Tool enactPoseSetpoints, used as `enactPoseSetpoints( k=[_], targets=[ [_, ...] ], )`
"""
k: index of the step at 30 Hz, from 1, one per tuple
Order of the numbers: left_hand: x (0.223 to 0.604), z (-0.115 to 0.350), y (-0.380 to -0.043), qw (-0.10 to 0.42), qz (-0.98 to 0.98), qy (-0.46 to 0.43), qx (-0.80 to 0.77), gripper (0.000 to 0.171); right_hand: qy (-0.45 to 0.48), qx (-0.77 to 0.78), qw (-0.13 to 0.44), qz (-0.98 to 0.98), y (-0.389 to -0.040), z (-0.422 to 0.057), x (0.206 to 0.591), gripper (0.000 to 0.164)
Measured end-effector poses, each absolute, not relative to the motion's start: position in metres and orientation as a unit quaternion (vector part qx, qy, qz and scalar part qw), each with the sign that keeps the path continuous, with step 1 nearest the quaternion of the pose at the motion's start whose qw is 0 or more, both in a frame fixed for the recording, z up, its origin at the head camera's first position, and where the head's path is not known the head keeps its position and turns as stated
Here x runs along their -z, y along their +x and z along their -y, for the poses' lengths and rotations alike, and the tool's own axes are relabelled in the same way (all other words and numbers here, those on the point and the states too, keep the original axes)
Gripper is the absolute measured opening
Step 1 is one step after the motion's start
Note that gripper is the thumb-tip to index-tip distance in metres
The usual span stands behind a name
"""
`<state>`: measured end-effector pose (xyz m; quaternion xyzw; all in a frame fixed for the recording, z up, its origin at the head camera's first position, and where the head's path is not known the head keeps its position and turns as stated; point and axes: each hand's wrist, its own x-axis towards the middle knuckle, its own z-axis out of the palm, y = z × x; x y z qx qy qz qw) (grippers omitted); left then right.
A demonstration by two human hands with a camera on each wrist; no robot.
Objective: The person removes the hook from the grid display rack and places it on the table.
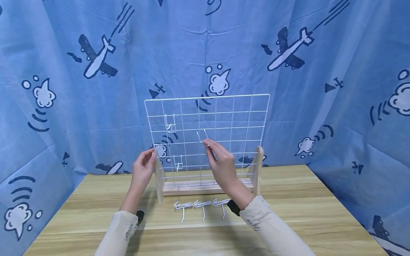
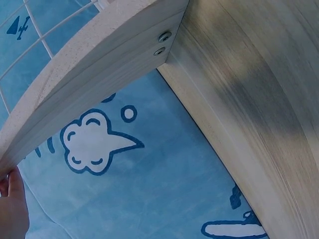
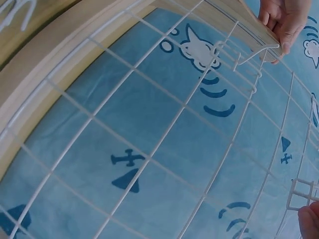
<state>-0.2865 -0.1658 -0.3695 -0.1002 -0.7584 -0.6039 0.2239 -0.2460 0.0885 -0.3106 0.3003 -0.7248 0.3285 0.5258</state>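
A white wire grid (image 1: 216,106) stands upright in a wooden stand (image 1: 159,188). My left hand (image 1: 143,167) grips the top of the stand's left post; in the left wrist view, part of that hand (image 2: 14,209) shows at the post's end. In front of the grid's middle, my right hand (image 1: 222,161) pinches a white wire hook (image 3: 302,194) between thumb and fingers, its two prongs pointing up. Whether the prongs touch the grid, I cannot tell. On the grid's left side hang an upper hook (image 1: 171,127) and a lower hook (image 1: 178,165).
Three more white hooks lie in a row on the wooden table in front of the stand: a left hook (image 1: 183,206), a middle hook (image 1: 203,204) and a right hook (image 1: 221,203). A blue curtain (image 1: 192,46) with printed planes surrounds the table's back and sides.
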Motion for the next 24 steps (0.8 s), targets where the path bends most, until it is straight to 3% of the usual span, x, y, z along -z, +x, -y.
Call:
enactPoseSetpoints(
  k=[24],
  targets=[
    [0.369,0.166,-0.287,0.216,0.766,-0.084,0.599,0.035,0.323,-0.284,0.524,0.735,-0.23,-0.128,0.331,0.025]
  ],
)
